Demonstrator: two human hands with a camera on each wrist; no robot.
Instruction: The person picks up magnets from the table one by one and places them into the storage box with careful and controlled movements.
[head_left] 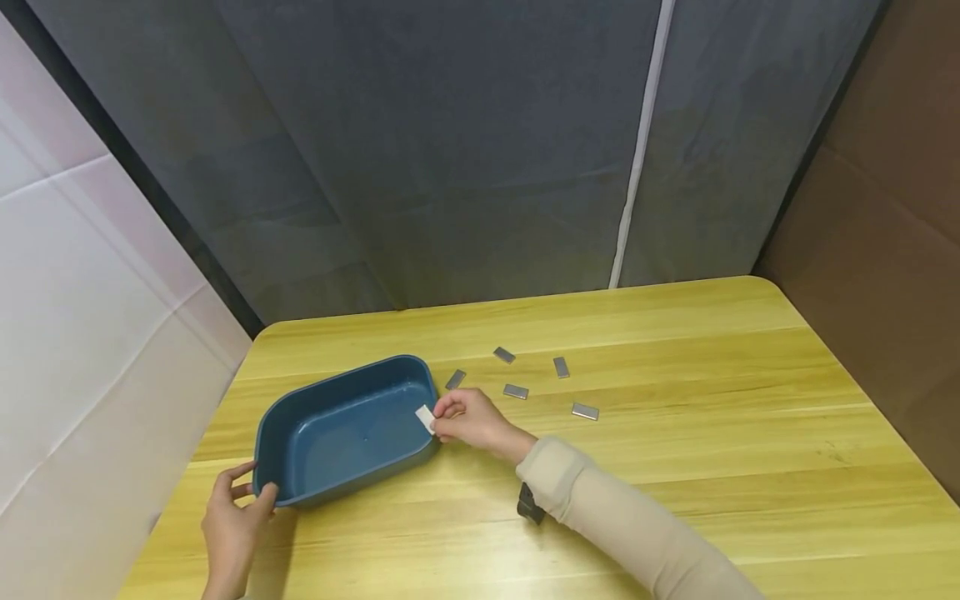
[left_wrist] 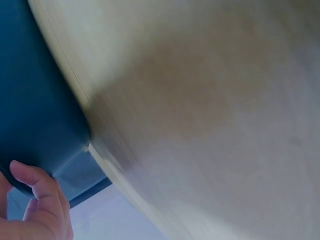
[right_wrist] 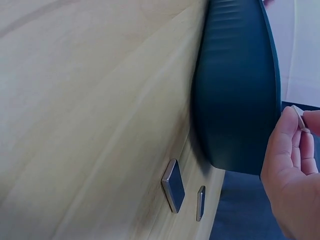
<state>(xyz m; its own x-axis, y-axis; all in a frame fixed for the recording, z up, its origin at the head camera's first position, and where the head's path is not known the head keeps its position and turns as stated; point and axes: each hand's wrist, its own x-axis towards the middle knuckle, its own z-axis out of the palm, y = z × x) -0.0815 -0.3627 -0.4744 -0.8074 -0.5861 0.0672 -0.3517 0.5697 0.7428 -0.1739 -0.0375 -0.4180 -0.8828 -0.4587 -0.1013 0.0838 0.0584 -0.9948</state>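
A dark blue plastic bin [head_left: 352, 479] with rounded corners stands on the left part of the table. My left hand [head_left: 232, 525] grips its near left corner, the rim between thumb and fingers; the left wrist view shows these curled fingers [left_wrist: 45, 192] close up. Between the thumb and fingers of my right hand [head_left: 472, 421] is a small flat rectangular metal piece [head_left: 425, 418], pale where it catches the light. That hand holds the piece [right_wrist: 299, 116] at the bin's right rim, its tip over the inside.
Several similar grey metal pieces lie scattered right of the bin, among them one near its rim [head_left: 455, 379] and one farther right [head_left: 585, 412]. The wood-grain table [head_left: 712, 417] meets a grey curtain [head_left: 465, 150] behind, a white panel [head_left: 82, 292] left and a brown panel [head_left: 885, 208] right.
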